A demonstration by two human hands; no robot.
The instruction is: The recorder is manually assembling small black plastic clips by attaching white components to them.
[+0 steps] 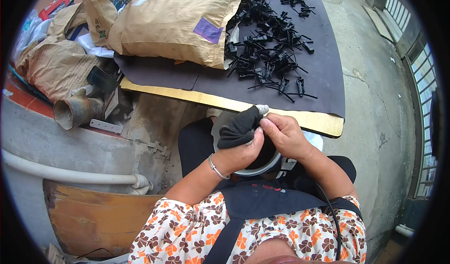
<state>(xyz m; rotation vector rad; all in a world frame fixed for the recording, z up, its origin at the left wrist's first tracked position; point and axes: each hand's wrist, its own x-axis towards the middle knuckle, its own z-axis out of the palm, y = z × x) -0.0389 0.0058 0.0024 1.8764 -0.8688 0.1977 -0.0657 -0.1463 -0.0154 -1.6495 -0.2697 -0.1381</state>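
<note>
My left hand point(241, 132) has a black cloth covering over its fingers, with a whitish wrap at one fingertip, and a silver bangle on the wrist. Its fingers are closed. Against it, my bare right hand point(286, 133) pinches with thumb and forefinger. A small dark bit shows where the two hands meet; its kind is mostly hidden. Below the hands, a bucket point(274, 163) with a grey rim stands between my knees. Just beyond them, a heap of black plastic parts with thin protruding stems point(276, 39) lies on the table.
A large brown paper sack point(173, 22) lies open-mouthed on the dark-covered table point(323, 76), beside the heap. More crumpled sacks point(54, 67) and a rusty pipe piece point(75, 109) are at the left. A white pipe point(70, 174) runs along the wall. Barred windows point(422, 81) stand at the right.
</note>
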